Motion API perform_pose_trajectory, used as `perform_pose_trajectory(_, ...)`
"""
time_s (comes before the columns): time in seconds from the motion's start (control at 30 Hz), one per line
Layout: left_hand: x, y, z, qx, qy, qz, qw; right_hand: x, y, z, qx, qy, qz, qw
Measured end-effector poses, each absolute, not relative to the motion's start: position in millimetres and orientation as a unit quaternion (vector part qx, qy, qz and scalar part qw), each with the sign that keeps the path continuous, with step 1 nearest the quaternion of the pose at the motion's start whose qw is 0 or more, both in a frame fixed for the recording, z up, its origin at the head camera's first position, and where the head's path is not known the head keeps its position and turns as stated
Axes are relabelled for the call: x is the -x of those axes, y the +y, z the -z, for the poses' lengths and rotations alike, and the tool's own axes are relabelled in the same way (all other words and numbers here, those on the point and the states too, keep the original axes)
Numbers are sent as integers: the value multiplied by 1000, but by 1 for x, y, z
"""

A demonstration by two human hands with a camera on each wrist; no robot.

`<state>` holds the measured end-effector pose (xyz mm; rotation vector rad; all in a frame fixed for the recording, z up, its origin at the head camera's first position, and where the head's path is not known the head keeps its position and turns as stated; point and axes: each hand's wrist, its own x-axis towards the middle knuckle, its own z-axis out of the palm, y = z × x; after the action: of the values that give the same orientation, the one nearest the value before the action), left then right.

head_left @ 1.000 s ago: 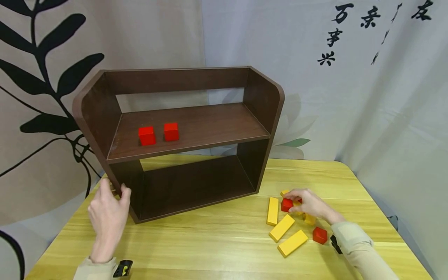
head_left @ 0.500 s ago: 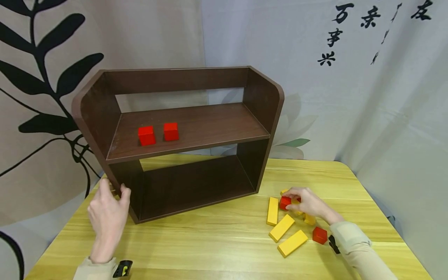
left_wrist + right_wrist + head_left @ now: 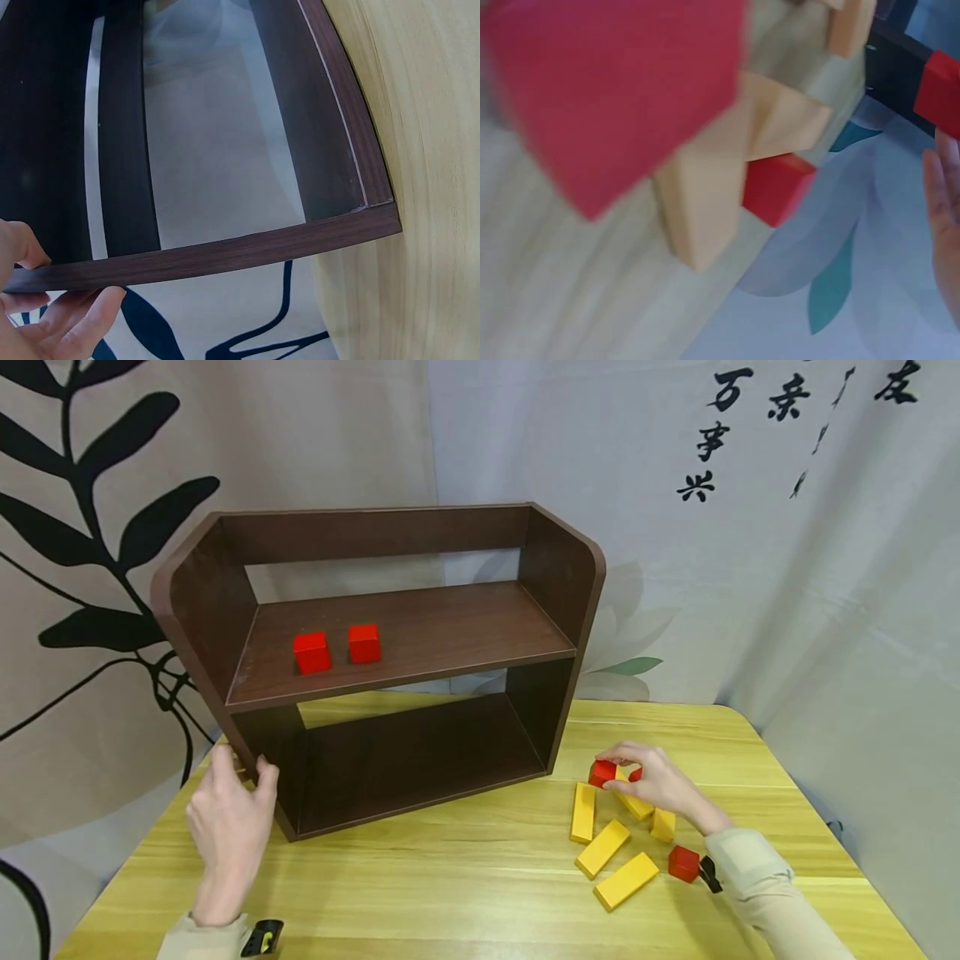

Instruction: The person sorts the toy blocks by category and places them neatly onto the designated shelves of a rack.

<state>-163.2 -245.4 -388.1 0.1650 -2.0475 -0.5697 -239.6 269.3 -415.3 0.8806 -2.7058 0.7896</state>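
My left hand (image 3: 228, 831) grips the left side panel of the dark brown two-tier shelf (image 3: 420, 672). In the left wrist view its thumb and fingers (image 3: 97, 319) lie on opposite sides of the panel's edge (image 3: 225, 255). At the right of the table, my right hand (image 3: 656, 781) pinches a red cube (image 3: 602, 773) between thumb and fingers. That cube (image 3: 939, 91) also shows at the right of the right wrist view, above the fingertips. Two red cubes (image 3: 364, 643) sit side by side on the upper tier, towards its left.
Several yellow blocks (image 3: 626, 881) lie around the right hand on the wooden table (image 3: 450, 893). One red cube (image 3: 683, 864) lies close to the right wrist, and another (image 3: 778, 187) sits beside yellow blocks. Printed curtains (image 3: 787, 593) hang behind.
My right hand has moved slightly up and left with the red cube, uncovering more of the yellow blocks. The left hand keeps its grip on the shelf.
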Motion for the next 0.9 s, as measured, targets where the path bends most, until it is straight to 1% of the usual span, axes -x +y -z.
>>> perform_pose_trajectory(0.27, 162, -245, 388, -72, -844, 235, 476, 237, 254, 394, -332, -897, -247, 157)
perform_pose_trajectory(0.5, 163, -245, 389, -72, -843, 236, 478, 240, 229, 366, -406, -840, -258, 249)
perform_pose_trajectory(0.6, 163, -244, 389, -72, -843, 236, 478, 240, 218, 352, -431, -817, -265, 277)
perform_pose_trajectory(0.7, 163, -244, 389, -72, -843, 237, 478, 239, 208, 337, -444, -804, -267, 293)
perform_pose_trajectory(0.9, 162, -244, 389, -72, -842, 236, 480, 234, 187, 310, -454, -795, -274, 293)
